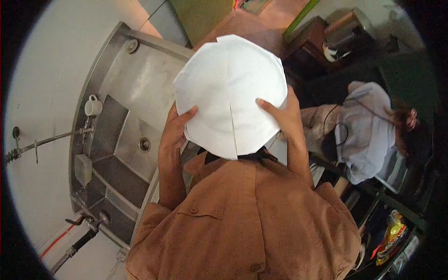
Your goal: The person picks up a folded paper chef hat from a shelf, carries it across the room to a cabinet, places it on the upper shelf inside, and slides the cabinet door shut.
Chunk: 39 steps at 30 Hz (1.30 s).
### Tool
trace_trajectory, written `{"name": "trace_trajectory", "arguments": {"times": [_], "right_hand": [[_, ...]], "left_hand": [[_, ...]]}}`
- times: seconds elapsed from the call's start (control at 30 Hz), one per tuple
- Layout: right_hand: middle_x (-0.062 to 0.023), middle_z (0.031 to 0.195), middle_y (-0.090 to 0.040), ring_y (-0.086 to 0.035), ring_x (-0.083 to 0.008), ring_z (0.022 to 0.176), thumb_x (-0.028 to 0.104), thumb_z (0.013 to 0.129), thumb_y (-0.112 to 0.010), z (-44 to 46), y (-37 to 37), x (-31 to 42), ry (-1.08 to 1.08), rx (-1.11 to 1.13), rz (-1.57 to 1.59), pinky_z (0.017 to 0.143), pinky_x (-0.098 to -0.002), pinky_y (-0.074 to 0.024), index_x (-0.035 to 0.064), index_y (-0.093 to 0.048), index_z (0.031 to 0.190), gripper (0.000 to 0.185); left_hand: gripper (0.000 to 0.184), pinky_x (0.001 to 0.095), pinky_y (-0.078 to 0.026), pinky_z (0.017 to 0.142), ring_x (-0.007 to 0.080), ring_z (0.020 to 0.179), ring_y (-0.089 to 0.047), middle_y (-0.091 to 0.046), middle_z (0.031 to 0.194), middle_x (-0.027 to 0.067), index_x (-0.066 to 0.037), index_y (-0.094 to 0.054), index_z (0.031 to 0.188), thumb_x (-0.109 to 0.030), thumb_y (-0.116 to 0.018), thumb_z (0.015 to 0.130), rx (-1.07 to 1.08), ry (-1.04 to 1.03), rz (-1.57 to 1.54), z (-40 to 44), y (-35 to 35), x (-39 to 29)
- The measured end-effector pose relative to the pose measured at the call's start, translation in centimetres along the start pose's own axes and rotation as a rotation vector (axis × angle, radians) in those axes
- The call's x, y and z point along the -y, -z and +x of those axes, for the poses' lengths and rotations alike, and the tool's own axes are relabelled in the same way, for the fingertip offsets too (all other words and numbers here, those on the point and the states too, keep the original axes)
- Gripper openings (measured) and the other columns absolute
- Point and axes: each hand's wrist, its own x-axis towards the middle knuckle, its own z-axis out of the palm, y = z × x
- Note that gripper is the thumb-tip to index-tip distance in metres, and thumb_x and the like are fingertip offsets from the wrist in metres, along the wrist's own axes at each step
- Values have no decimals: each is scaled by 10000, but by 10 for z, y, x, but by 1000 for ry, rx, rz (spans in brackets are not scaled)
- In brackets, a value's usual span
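Note:
A white, many-sided flat piece [231,93], like paper or cloth with a seam or slit down its middle, is held up in front of my brown shirt [224,219]. My left hand [177,126] grips its left edge, thumb on top and the other fingers mostly hidden beneath. On the opposite edge my right hand [282,114] holds it the same way, thumb lying on the white surface. What lies under the piece is hidden.
At the left is a metal sink [149,70] with a drain, a white mug [93,106] and a hose tap [51,139]. Another person [364,130] is bent over at the right. Colourful packets [391,235] lie on a shelf at lower right.

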Motion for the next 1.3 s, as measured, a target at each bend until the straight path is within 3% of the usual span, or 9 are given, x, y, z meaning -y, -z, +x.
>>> {"name": "trace_trajectory", "arguments": {"times": [0.2,0.33,0.5,0.73,0.8,0.9,1.03,1.1,1.3], "right_hand": [[-196,1044,-643,-643,-202,870,316,858,-732,39,-10,19,-141,-2,176,757,-316,-517,-80,-495,1251,606],[-177,1037,-653,-640,-189,851,313,879,-715,54,-21,16,-161,-40,261,743,-304,-516,-72,-536,1215,541],[-164,1014,-664,-632,-160,859,309,896,-703,76,-25,7,-300,-48,407,755,-293,-508,-69,-612,1117,447],[-190,1047,-663,-661,-206,835,311,901,-692,110,-23,11,-434,-4,578,738,-306,-534,-95,-553,1179,511],[-215,1089,-650,-670,-237,911,313,905,-681,120,-13,7,-512,116,580,752,-331,-554,-91,-528,1214,531],[-227,1110,-640,-654,-242,1008,303,910,-668,137,-1,6,-530,282,691,788,-354,-561,-89,-518,1229,526],[-183,1083,-658,-665,-234,958,272,925,-636,169,-1,3,-488,330,752,808,-335,-546,-74,-532,1224,470],[-234,1159,-613,-658,-246,994,250,928,-628,194,4,-9,-427,453,756,792,-356,-561,-98,-471,1276,516],[-225,1148,-606,-644,-263,973,252,933,-604,251,28,-12,-375,449,805,817,-361,-538,-103,-464,1277,514]], "left_hand": [[667,391,-443,966,268,1152,-558,-537,1306,208,46,-358,1426,-201,-647,879,88,-20,26,45,6,-19],[686,381,-380,1024,259,1215,-501,-518,1334,204,49,-336,1443,-225,-634,889,100,-18,115,62,6,-34],[670,374,-454,934,264,1092,-581,-574,1243,185,53,-386,1397,-251,-669,871,103,-37,55,89,8,-36],[608,350,-480,900,240,1046,-609,-597,1210,159,41,-428,1369,-221,-669,877,13,-75,42,110,0,-46],[599,345,-488,887,234,1038,-613,-601,1202,156,39,-432,1364,-218,-669,878,-1,-74,43,114,-1,-49],[586,341,-502,861,228,1024,-621,-606,1190,153,38,-439,1356,-211,-670,879,-36,-78,12,122,-2,-49],[544,330,-490,889,210,1038,-609,-602,1205,139,26,-440,1374,-193,-633,914,-123,-74,-38,127,-16,-50],[580,349,-501,872,228,1029,-617,-602,1191,164,44,-435,1359,-216,-656,890,-169,-94,-22,132,-26,-48],[576,340,-490,895,230,1062,-612,-597,1216,182,71,-431,1352,-217,-646,901,-240,-127,48,160,-74,-60]]}}
